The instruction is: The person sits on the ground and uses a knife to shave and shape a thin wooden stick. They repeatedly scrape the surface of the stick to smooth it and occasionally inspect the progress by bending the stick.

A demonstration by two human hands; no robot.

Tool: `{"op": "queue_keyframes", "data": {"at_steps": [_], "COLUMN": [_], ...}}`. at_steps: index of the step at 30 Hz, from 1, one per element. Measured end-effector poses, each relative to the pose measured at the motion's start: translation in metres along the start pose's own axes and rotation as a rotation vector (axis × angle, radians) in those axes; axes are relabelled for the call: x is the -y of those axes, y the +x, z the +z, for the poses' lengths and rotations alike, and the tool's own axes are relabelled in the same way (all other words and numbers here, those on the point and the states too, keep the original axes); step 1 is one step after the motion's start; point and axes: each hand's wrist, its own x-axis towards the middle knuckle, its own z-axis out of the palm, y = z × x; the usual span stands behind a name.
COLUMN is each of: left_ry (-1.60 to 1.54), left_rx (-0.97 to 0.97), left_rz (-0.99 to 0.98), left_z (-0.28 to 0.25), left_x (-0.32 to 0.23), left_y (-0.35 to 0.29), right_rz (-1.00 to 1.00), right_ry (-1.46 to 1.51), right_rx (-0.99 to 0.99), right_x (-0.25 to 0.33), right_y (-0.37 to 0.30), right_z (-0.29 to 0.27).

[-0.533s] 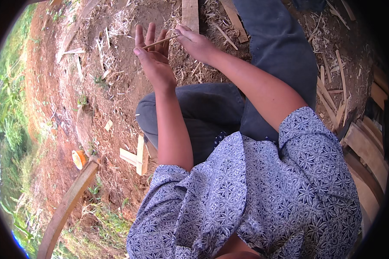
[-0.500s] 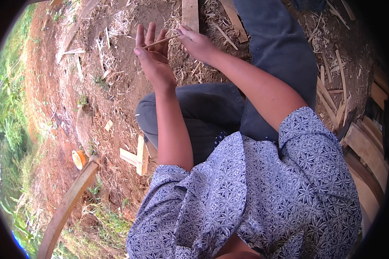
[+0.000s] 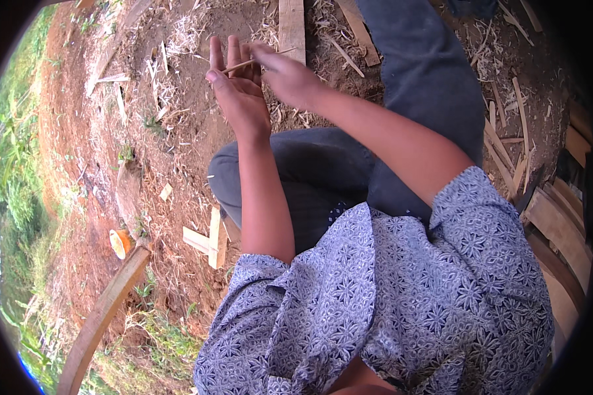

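A thin, pale, straight stick (image 3: 244, 64) is pinched between the left hand (image 3: 238, 92), fingers raised, and the right hand (image 3: 288, 78), fingertips closed on its end, above the straw-littered ground (image 3: 178, 131) near a plank (image 3: 291, 26).

Thin, pale, perhaps bamboo sliver (image 3: 244, 64), matt; rough wood plank (image 3: 292, 26); patterned cloth shirt (image 3: 402, 296)
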Motion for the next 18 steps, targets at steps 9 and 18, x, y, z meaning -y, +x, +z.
{"op": "queue_keyframes", "data": {"at_steps": [9,18], "left_ry": [0.037,0.143], "left_rx": [-0.026,0.033], "left_rz": [-0.071,0.035], "left_z": [-0.009,-0.001], "left_x": [-0.005,-0.003], "left_y": [-0.004,0.002], "right_rz": [0.064,-0.037], "right_ry": [-0.02,-0.227], "right_rx": [0.13,-0.081], "right_x": [0.034,0.011], "right_y": [-0.005,-0.005], "right_z": [0.001,-0.003]}}
